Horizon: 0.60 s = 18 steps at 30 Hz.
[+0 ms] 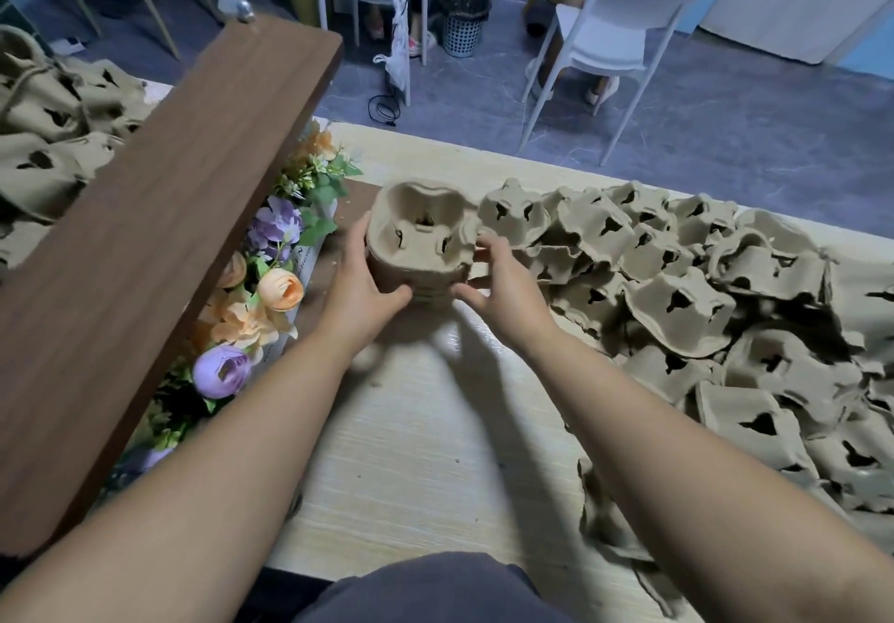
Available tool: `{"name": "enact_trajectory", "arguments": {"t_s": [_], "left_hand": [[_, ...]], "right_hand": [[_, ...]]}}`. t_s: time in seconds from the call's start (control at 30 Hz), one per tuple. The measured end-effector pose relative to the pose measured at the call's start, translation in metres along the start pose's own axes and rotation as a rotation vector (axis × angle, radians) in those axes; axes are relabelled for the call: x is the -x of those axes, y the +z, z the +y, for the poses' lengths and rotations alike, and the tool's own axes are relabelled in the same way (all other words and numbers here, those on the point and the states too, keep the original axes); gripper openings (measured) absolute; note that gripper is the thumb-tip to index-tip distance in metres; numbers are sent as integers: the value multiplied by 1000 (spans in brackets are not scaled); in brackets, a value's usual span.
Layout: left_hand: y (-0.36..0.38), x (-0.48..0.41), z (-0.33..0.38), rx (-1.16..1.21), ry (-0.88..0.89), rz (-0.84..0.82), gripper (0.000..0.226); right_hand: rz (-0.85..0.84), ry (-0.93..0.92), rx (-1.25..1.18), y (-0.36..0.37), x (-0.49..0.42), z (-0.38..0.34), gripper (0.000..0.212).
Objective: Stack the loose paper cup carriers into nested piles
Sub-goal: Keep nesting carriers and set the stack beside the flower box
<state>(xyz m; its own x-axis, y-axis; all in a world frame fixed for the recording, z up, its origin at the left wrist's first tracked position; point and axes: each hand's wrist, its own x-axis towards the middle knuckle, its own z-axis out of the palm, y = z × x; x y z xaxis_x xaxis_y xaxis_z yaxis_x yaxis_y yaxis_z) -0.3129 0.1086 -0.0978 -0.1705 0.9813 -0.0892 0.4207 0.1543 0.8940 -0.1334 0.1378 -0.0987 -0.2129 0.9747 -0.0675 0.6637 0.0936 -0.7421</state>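
A nested pile of brown pulp cup carriers [422, 230] stands on the pale wooden table [411, 438], cup wells facing up. My left hand [360, 284] holds its left side, thumb under the front edge. My right hand [498, 279] touches its right side with fingers spread and the thumb near the front edge. To the right lies a wide heap of loose carriers [677, 303], most upside down, reaching to the right edge of the view.
A dark wooden shelf board [159, 235] slants along the left, with artificial flowers [275, 279] under it and more carriers [43, 158] behind it. Beyond the table are white chairs [614, 27], seated people's legs, a gloved hand at the board's far end, and a mesh bin [463, 17].
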Motion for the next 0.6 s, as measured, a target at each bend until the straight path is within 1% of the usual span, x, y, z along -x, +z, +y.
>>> {"name": "enact_trajectory", "arguments": {"t_s": [0.1,0.17,0.3,0.37,0.6], "left_hand": [[0,-2,-2,9,-16,2,84],[2,-3,0,-8,-20,4,86],[4,-3,4,-160,-38,58,89],[3,-2,5,-200,-47,71,89],[5,1,7,-201,-53,94,90]], "right_hand": [[-7,24,9,-1,3,1,60],[-7,36,10,-1,4,1,56],[-9,22,63,-1,1,-3,48],[-14,12,79,-1,0,-4,47],[-32,8,133,-1,1,-3,46]]}}
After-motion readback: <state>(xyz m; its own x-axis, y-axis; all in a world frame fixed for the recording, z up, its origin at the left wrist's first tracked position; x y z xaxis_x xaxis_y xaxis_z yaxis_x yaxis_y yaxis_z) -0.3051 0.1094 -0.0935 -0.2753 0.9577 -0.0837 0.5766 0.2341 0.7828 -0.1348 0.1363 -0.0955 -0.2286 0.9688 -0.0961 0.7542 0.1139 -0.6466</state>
